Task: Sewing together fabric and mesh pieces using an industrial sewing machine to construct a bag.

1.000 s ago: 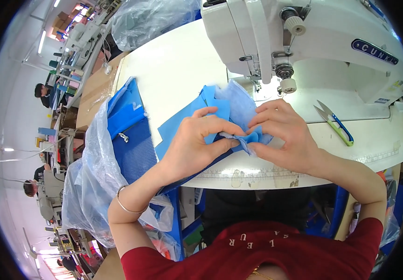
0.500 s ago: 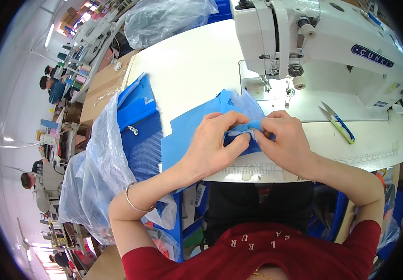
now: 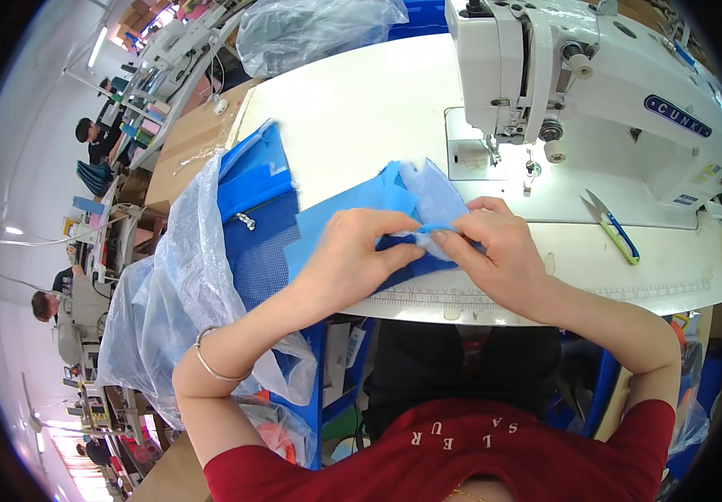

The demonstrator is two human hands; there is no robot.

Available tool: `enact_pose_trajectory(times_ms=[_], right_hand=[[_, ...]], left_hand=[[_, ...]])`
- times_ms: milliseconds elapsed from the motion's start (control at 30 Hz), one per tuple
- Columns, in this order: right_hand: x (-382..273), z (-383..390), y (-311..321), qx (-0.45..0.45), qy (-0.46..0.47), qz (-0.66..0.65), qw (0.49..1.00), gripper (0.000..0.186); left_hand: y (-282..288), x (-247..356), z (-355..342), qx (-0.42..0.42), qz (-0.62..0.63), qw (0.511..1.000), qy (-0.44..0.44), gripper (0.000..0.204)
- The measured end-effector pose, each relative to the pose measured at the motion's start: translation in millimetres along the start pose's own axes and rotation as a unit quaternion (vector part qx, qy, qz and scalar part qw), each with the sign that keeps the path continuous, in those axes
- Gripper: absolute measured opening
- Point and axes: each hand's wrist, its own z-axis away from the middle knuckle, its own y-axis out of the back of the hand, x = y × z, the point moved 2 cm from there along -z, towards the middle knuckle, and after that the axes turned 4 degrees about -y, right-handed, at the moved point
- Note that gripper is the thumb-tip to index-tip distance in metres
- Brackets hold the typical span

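Blue fabric (image 3: 361,199) lies at the front of the white table, its near edge lifted and folded between my two hands. My left hand (image 3: 352,249) pinches the folded edge from the left, thumb against fingers. Close beside it, my right hand (image 3: 499,249) grips the same edge with thumb and forefinger. A paler, fuzzy piece of the fabric (image 3: 436,186) spreads out just beyond my fingers. Part of the gathered cloth is hidden by both hands.
A white sewing machine (image 3: 586,92) stands at the back right. Thread snips with green and blue handles (image 3: 616,230) lie right of my right hand. Blue mesh material (image 3: 256,251) and clear plastic wrap (image 3: 164,293) hang at the left edge. A ruler strip (image 3: 628,291) runs along the front.
Both hands have shifted slightly, the left one leftward, and the folded edge between them is now flatter. More of the pale piece shows. The whole view has moved a little.
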Motion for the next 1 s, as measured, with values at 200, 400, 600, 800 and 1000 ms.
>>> enact_pose_trajectory(times_ms=[200, 400, 600, 800, 1000], right_hand=[[9, -11, -16, 0.125, 0.103, 0.062, 0.985, 0.025], [-14, 17, -46, -0.176, 0.044, -0.137, 0.974, 0.021], [-21, 24, 19, -0.002, 0.058, -0.075, 0.995, 0.018], [8, -1, 30, -0.149, 0.017, -0.064, 0.987, 0.030], [-11, 1, -8, -0.157, -0.195, -0.116, 0.961, 0.028]], left_hand=[[53, 31, 7, 0.009, -0.116, 0.987, -0.107, 0.019], [50, 51, -56, 0.059, -0.217, 0.944, -0.241, 0.019], [37, 13, -58, -0.183, -0.027, 0.977, -0.109, 0.018], [40, 18, -48, -0.274, 0.067, 0.941, -0.185, 0.023], [54, 33, -76, -0.172, -0.226, 0.955, -0.079, 0.017]])
